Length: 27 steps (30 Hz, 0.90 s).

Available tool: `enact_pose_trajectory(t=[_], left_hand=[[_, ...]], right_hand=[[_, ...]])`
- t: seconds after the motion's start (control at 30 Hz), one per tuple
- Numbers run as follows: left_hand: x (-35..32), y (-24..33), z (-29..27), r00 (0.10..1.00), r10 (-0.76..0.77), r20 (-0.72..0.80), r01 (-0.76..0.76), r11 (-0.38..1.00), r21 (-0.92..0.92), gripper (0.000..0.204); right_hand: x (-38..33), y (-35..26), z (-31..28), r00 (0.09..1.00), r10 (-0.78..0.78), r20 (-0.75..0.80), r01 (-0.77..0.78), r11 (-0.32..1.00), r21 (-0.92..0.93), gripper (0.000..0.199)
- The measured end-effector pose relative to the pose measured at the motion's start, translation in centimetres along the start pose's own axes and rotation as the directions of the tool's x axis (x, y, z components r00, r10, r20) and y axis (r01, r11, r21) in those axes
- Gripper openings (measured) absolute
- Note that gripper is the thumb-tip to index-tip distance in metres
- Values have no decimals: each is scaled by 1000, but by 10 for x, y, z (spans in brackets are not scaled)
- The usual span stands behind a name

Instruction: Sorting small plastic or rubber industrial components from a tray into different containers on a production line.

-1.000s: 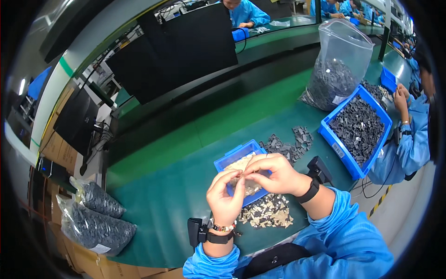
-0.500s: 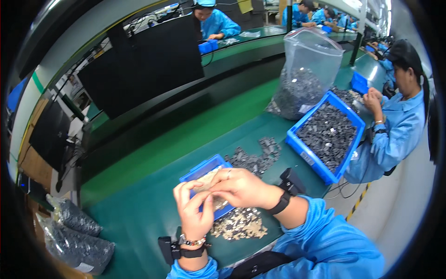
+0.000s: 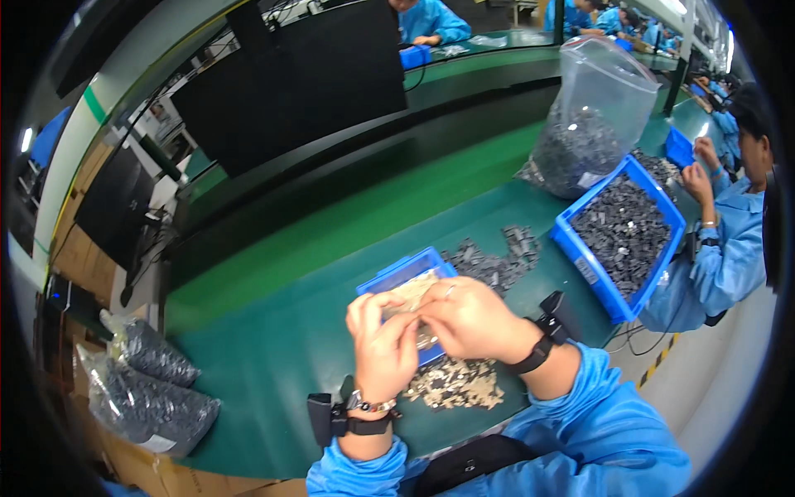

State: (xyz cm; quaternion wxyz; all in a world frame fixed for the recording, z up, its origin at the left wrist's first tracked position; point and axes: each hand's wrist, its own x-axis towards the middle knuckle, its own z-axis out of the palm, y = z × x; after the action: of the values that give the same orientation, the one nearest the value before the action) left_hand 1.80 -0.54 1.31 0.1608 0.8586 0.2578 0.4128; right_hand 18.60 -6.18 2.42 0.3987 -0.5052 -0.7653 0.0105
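Observation:
My left hand [image 3: 383,341] and my right hand [image 3: 476,321] meet fingertip to fingertip above a small blue bin [image 3: 439,263]. Both are closed in a pinch, and whatever lies between the fingers is too small and covered to name. Pale beige pieces [image 3: 418,286] fill part of the bin, which my hands partly hide. Just below my right wrist, a loose pile of beige and dark pieces [image 3: 455,385] lies on the green table [image 3: 273,373]. Beyond my right hand are scattered dark grey small parts [image 3: 497,263].
To the right stands a large blue crate [image 3: 609,306] of dark parts, with a clear plastic bag [image 3: 584,137] of similar parts behind it. A co-worker in a blue smock [image 3: 704,269] sits at the right. Two filled bags [image 3: 153,406] rest at the left edge. A black panel [image 3: 290,87] stands at the back.
The whole view has shifted, so the table and things on it appear further right. My hands stay together over the bin, fingers still pinched.

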Motion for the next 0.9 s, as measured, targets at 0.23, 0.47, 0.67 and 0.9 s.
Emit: enact_pose_trajectory(t=[0.23,0.47,0.67,0.9], left_hand=[[-1,-1,-8,996,-88,-3,88,996,1,4],[-2,-6,-11,994,-103,-42,105,994,38,5],[-1,-1,-11,995,-102,22,101,994,51,5],[-2,3,-8,994,-101,-45,103,994,44,7]], right_hand=[[2,3,0,981,110,-161,-101,993,62,4],[-3,8,3,984,127,-129,-127,992,7,10],[2,-2,0,991,114,-64,-98,971,218,12],[1,-1,-1,993,117,-29,-109,974,199,5]])
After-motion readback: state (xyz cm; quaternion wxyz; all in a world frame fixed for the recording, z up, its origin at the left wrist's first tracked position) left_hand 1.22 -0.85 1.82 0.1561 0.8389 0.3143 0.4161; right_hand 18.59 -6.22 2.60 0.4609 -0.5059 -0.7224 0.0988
